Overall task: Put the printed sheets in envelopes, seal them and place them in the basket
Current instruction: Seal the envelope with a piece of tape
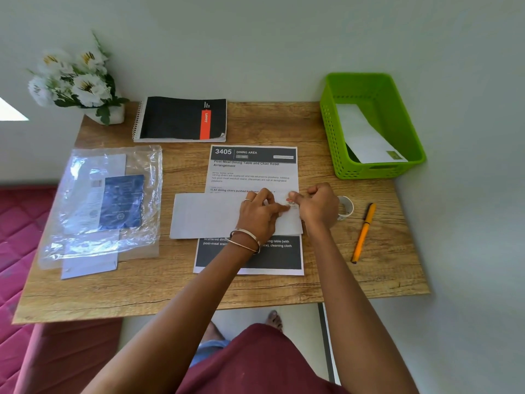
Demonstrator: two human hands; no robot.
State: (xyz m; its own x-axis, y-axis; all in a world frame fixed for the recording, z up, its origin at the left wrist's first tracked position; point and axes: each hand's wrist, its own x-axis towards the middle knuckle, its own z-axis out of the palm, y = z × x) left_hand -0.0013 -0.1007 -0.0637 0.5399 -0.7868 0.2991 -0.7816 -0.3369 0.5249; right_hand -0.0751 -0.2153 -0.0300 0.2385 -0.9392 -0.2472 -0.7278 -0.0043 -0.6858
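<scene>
A white envelope (207,216) lies crosswise on a printed sheet (252,172) in the middle of the wooden table (170,285). My left hand (258,216) presses down on the envelope's right part, fingers spread. My right hand (318,204) is curled at the envelope's right end, thumb and forefinger pinched at its edge; what they pinch is too small to tell. A green basket (332,132) stands at the back right with one sealed envelope (366,137) inside it.
A roll of tape (346,207) sits just right of my right hand, an orange pen (363,233) beyond it. A clear plastic pack of envelopes (105,203) lies at the left. A black notebook (181,119) and a pot of white flowers (76,81) stand at the back.
</scene>
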